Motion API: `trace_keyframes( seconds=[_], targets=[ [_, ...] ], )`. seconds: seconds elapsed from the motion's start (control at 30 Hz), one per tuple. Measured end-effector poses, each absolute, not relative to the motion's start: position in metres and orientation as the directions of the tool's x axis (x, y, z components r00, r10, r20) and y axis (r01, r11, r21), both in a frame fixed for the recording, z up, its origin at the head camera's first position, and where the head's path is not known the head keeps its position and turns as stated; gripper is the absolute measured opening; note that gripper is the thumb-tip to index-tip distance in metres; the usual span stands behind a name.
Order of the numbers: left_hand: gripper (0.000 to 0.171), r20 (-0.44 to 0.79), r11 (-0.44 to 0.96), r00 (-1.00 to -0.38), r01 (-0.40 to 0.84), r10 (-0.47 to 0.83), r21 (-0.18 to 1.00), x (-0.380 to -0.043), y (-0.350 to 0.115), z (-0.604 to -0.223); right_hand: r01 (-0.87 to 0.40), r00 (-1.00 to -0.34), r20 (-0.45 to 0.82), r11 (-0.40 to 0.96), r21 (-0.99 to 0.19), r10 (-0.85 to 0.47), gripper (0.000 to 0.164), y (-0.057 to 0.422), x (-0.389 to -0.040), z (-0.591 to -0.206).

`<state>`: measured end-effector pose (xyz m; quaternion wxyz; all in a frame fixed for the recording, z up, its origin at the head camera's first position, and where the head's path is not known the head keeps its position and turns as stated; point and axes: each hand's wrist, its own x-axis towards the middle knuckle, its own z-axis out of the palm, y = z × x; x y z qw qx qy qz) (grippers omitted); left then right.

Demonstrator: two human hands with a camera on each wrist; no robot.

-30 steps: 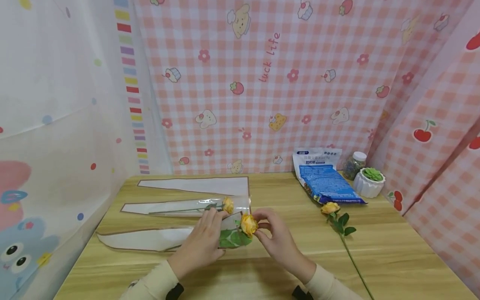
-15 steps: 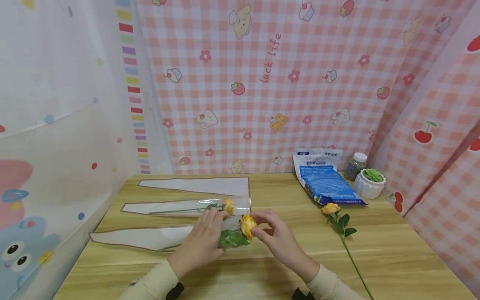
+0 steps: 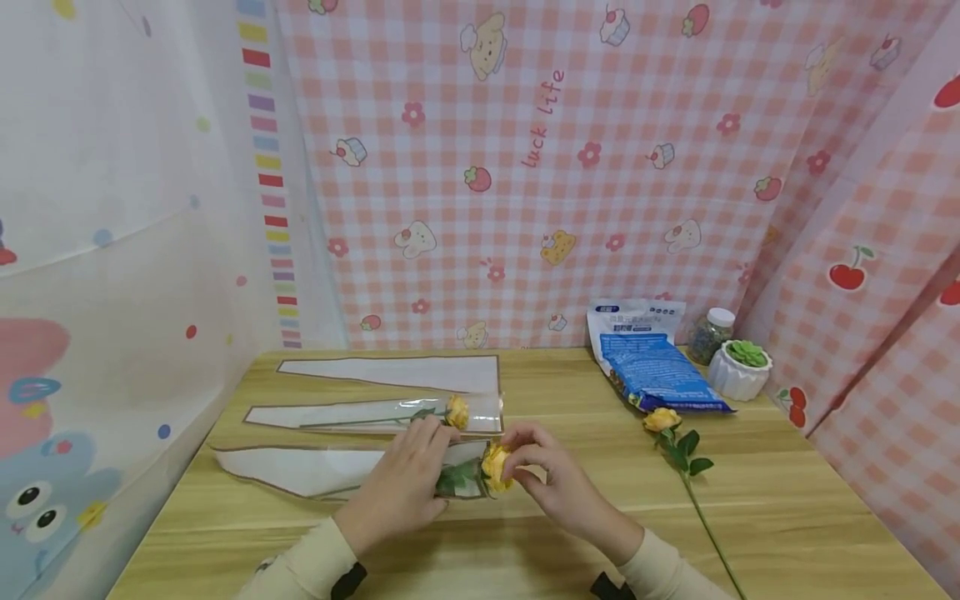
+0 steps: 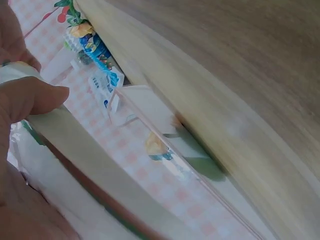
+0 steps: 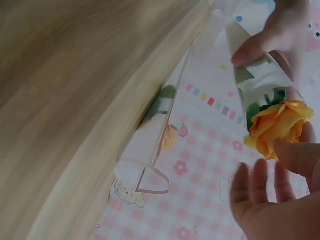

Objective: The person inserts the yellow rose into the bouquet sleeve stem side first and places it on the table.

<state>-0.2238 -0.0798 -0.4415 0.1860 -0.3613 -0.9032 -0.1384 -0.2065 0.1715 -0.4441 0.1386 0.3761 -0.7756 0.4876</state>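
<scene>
In the head view, my left hand (image 3: 401,483) grips a white, brown-edged flower sleeve (image 3: 300,468) near its wide end. The left wrist view shows the thumb (image 4: 47,97) pressing over the sleeve. A yellow rose (image 3: 496,468) sticks out of the sleeve's mouth, its leaves (image 3: 459,477) inside behind the clear film. My right hand (image 3: 566,492) pinches the bloom; in the right wrist view the thumb lies on the front petals (image 5: 277,127) with a finger behind, the other fingers spread below. Most of the stem is hidden by the sleeve and left hand.
Behind lies a second sleeve (image 3: 322,415) with a rose (image 3: 457,412) in it, and further back a flat sleeve (image 3: 397,370). To the right are a loose rose (image 3: 663,419), a blue and white bag (image 3: 652,367), a jar (image 3: 710,333) and a potted succulent (image 3: 740,371).
The leaves, earlier out at the sleeve's mouth, are now behind its film, with the edge close to the bloom. The sleeve's narrow end has swung away from me and right. The left hand stays put.
</scene>
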Motion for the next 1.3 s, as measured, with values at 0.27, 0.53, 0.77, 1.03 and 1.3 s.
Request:
trace_keyframes(
  seconds=[0.27, 0.53, 0.77, 1.03, 1.3],
  targets=[
    [0.077, 0.469, 0.698, -0.644, 0.712, 0.605, 0.077, -0.225, -0.081, -0.44, -0.802, -0.596, 0.694, 0.261, -0.537, -0.403, 0.03, 0.162, -0.206, -0.448],
    [0.079, 0.477, 0.709, -0.642, 0.703, 0.6, 0.054, -0.226, -0.079, -0.441, -0.636, -0.758, 0.564, 0.176, -0.751, -0.329, 0.025, 0.155, -0.2, -0.449],
    [0.079, 0.475, 0.717, -0.626, 0.697, 0.619, -0.016, -0.226, -0.077, -0.441, -0.3, -0.945, 0.271, 0.157, -0.941, -0.182, 0.017, 0.147, -0.2, -0.446],
    [0.086, 0.477, 0.728, -0.594, 0.668, 0.647, -0.156, -0.222, -0.074, -0.441, -0.088, -0.967, 0.086, -0.002, -0.996, -0.239, 0.031, 0.149, -0.199, -0.444],
    [0.082, 0.476, 0.731, -0.562, 0.592, 0.676, -0.339, -0.217, -0.072, -0.438, 0.123, -0.949, -0.027, -0.289, -0.949, -0.315, 0.019, 0.156, -0.2, -0.444]
  ],
)
